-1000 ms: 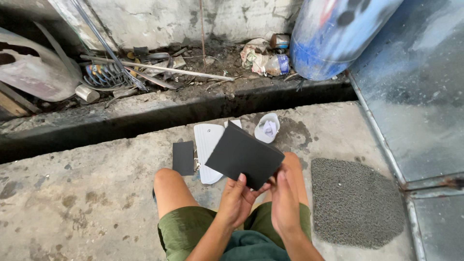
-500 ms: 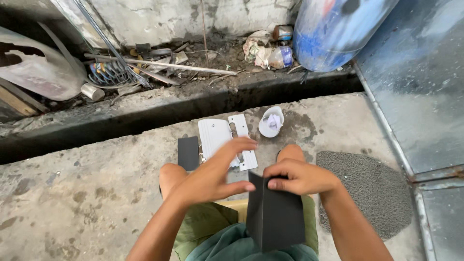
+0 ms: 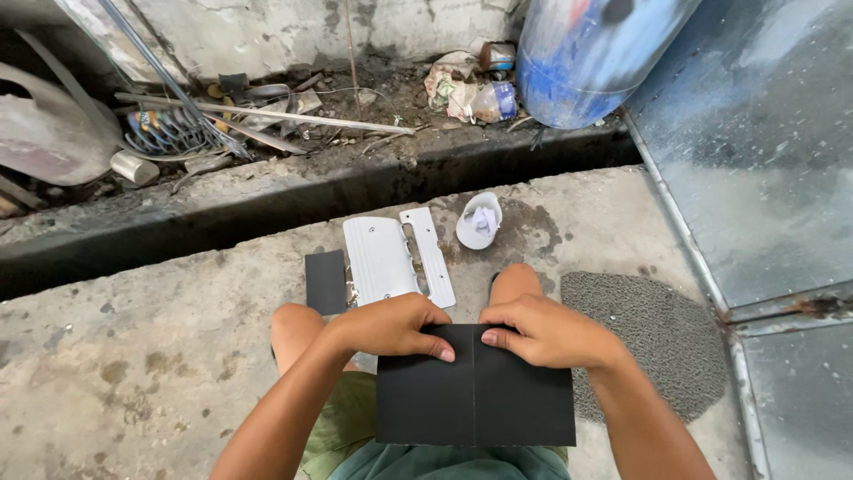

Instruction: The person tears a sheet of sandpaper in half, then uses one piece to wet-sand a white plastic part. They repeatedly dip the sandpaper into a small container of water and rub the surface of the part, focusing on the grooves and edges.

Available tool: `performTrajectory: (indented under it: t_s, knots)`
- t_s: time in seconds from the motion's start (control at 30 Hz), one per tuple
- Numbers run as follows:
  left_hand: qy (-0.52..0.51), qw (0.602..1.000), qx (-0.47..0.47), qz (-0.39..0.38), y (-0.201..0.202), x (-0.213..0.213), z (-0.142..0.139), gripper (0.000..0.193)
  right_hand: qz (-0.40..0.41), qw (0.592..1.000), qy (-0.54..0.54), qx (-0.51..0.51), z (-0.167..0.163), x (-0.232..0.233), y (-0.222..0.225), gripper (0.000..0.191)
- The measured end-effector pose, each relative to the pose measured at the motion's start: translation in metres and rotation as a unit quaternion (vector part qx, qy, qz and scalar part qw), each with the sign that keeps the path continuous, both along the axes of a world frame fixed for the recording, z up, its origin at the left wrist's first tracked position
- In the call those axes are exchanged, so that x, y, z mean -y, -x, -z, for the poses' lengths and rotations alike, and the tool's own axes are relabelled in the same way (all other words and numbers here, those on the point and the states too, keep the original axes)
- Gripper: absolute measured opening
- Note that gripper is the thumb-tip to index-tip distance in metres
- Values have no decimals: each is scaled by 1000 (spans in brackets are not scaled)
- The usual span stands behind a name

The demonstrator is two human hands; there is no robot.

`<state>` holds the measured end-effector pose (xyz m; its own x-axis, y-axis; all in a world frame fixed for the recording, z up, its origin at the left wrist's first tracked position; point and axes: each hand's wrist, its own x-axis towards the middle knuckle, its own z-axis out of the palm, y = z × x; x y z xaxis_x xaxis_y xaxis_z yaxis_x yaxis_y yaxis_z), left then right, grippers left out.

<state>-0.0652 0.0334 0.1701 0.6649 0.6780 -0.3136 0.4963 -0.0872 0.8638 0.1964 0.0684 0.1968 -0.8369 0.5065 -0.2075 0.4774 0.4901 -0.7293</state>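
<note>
Black sheet (image 3: pixel 475 391): a dark, matte rectangle with a crease down its middle lay flat across the person's lap, between both hands and in front of the knees.
Left hand (image 3: pixel 391 325): it rested on the sheet's upper left edge, fingers curled over and pressing down on it, gripping the sheet.
Right hand (image 3: pixel 544 331): it sat on the upper right edge, just beside the crease, thumb and fingers closed on the sheet.
Far left: a rusty metal cover (image 3: pixel 49 133), a small metal can (image 3: pixel 133 166) and a coil of wire (image 3: pixel 164 133) lay among debris beyond a dark gutter (image 3: pixel 267 213).
Concrete floor (image 3: pixel 133 356): grey and stained, it carried everything near the person.
Small dark piece (image 3: pixel 325 282): a smaller black rectangle lay on the floor, touching the left edge of the white part.
White ribbed panel (image 3: pixel 382 260): it lay flat just beyond the knees, with a narrow white strip (image 3: pixel 428 255) with slots along its right side.
White cup (image 3: pixel 479 222): it stood to the right of the strip, with crumpled paper inside.
Blue barrel (image 3: pixel 586 53): it stood beyond the gutter, with litter (image 3: pixel 466 84) just beside it.
Grey mat (image 3: pixel 644 347): a coarse pad lay on the floor right of the right hand.
Far right: a metal sheet (image 3: pixel 764 178) sloped along the edge.
</note>
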Motion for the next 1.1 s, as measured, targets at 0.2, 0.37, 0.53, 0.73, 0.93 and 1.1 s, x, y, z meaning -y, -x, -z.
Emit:
performTrajectory:
  t_s: [0.2, 0.37, 0.53, 0.73, 0.93, 1.1]
  knots:
    - [-7, 1000, 22, -15, 8, 7, -1, 36, 57, 997, 26, -37, 1, 11, 5, 19]
    - [36, 996, 78, 33, 12, 5, 0, 37, 27, 996, 73, -49, 2, 14, 9, 17]
    - [31, 981, 141, 132, 3, -4, 0, 39, -56, 988, 106, -101, 3, 4, 10, 17]
    - [54, 986, 124, 92, 4, 2, -6, 38, 1, 982, 141, -127, 11, 11, 9, 21]
    - [39, 990, 132, 31, 8, 18, -5, 38, 82, 969, 156, -170, 27, 33, 16, 20]
    - [44, 988, 148, 10, 7, 32, 3, 38, 107, 967, 161, -168, 30, 46, 20, 19]
